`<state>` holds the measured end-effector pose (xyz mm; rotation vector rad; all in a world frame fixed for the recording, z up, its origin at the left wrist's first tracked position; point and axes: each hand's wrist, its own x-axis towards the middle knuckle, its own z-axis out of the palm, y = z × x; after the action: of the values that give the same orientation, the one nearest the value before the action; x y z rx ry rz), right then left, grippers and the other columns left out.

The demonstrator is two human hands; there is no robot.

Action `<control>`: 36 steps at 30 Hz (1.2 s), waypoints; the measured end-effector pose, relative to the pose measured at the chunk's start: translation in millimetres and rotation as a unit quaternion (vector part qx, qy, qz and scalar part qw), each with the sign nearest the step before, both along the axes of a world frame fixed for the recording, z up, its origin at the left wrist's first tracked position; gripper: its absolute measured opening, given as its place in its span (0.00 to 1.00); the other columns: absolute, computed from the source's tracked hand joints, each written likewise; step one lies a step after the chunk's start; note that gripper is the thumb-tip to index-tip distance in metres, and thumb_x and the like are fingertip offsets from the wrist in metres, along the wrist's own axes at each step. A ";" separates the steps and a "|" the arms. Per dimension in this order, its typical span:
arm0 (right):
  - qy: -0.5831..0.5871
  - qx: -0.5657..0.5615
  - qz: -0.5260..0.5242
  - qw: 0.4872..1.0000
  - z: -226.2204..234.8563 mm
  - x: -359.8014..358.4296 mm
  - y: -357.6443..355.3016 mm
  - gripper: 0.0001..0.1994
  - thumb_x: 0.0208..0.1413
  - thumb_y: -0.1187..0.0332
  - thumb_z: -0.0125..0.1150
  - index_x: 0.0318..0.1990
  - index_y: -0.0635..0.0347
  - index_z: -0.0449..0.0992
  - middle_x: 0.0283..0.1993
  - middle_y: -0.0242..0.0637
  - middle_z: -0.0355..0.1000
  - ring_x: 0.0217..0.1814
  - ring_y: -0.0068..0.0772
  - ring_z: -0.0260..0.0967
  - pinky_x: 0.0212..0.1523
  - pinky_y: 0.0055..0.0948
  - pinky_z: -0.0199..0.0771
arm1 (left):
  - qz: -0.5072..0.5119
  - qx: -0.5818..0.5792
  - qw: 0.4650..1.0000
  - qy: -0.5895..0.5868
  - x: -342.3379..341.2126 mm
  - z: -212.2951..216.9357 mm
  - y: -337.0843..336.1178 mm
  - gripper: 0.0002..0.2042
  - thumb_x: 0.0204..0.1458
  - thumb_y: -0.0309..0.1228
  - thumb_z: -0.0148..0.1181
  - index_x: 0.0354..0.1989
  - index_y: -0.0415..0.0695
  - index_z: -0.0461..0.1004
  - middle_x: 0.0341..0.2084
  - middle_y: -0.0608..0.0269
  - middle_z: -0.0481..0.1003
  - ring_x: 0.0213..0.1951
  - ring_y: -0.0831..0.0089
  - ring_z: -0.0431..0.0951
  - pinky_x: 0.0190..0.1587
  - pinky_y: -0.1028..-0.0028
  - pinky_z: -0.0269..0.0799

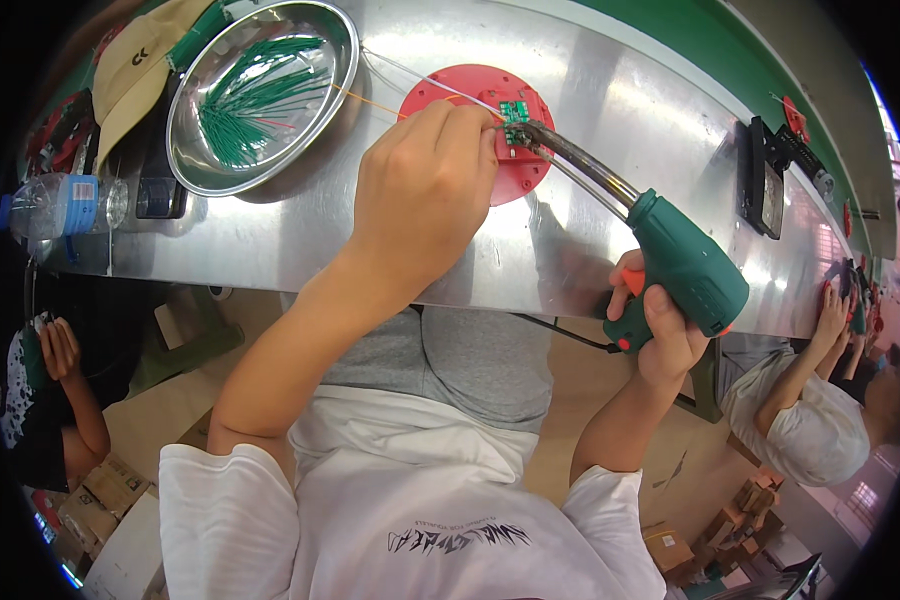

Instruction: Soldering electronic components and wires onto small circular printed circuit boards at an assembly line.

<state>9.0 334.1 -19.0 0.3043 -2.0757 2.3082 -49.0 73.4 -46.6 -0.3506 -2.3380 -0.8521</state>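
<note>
One green board [513, 110] lies near twelve o'clock; my right grip [667, 330] clenches the soldering gun [692, 258], my left grip [420, 185] I cannot tell. Soldering looks underway, unfinished: many wires [240, 110] lie near eleven.

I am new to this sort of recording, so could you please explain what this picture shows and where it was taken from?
There is no machine here: a person works with two bare hands, seen from above by a wide camera on their head, which makes straight edges bend. The right hand grips a green soldering gun, its metal end reaching to a small circuit board on a red disc. The left hand is beside the board, its fingertips partly hidden. On the metal table are also a shiny bowl of green wires, a clear bottle and a tan cap.
</note>
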 end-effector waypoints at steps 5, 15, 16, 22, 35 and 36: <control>-0.005 0.006 -0.009 1.000 -0.4 2.0 -1.8 0.18 0.61 0.73 0.66 0.57 0.71 0.78 0.42 0.48 0.80 0.28 0.30 0.75 0.29 0.28 0.75 | -0.003 -0.006 1.000 0.000 -0.3 0.3 0.3 0.04 0.56 0.24 0.66 0.37 0.38 0.78 0.30 0.54 0.79 0.32 0.55 0.82 0.36 0.60 0.78; -0.013 0.002 -0.016 1.000 0.9 2.3 -3.0 0.16 0.62 0.74 0.67 0.55 0.71 0.79 0.40 0.47 0.81 0.29 0.29 0.75 0.30 0.28 0.75 | -0.006 -0.008 1.000 -0.002 0.5 1.2 0.2 0.04 0.56 0.23 0.66 0.37 0.39 0.78 0.30 0.54 0.78 0.31 0.55 0.81 0.35 0.60 0.78; -0.015 0.000 -0.015 1.000 1.2 2.4 -3.1 0.15 0.62 0.73 0.67 0.54 0.71 0.79 0.40 0.47 0.81 0.29 0.29 0.75 0.30 0.28 0.75 | -0.007 -0.005 1.000 -0.007 1.1 1.4 0.1 0.03 0.57 0.23 0.65 0.38 0.38 0.78 0.30 0.53 0.79 0.31 0.54 0.81 0.35 0.60 0.77; -0.015 0.023 0.018 0.999 2.0 -4.4 0.7 0.16 0.63 0.70 0.64 0.54 0.71 0.78 0.37 0.45 0.79 0.27 0.30 0.74 0.28 0.29 0.74 | -0.006 -0.004 1.000 -0.004 1.0 4.0 0.2 0.03 0.57 0.22 0.65 0.37 0.38 0.78 0.31 0.53 0.79 0.31 0.54 0.81 0.35 0.59 0.77; 0.023 -0.043 -0.027 0.998 -11.5 5.0 3.6 0.21 0.61 0.73 0.64 0.60 0.74 0.76 0.47 0.50 0.82 0.30 0.35 0.78 0.28 0.32 0.78 | -0.007 -0.003 1.000 -0.001 0.8 1.6 0.1 0.04 0.57 0.22 0.65 0.38 0.37 0.78 0.30 0.52 0.79 0.31 0.54 0.81 0.35 0.60 0.76; 0.023 -0.046 -0.033 0.998 -11.8 5.5 4.3 0.21 0.61 0.73 0.64 0.60 0.74 0.76 0.47 0.50 0.82 0.30 0.35 0.78 0.28 0.32 0.78 | -0.010 0.001 1.000 0.001 0.8 1.8 0.2 0.03 0.58 0.21 0.65 0.39 0.36 0.78 0.31 0.51 0.80 0.31 0.53 0.81 0.34 0.60 0.76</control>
<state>14.4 338.4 -30.8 0.2782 -1.9218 2.3264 -48.2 73.6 -44.8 -0.3749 -2.3355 -0.8625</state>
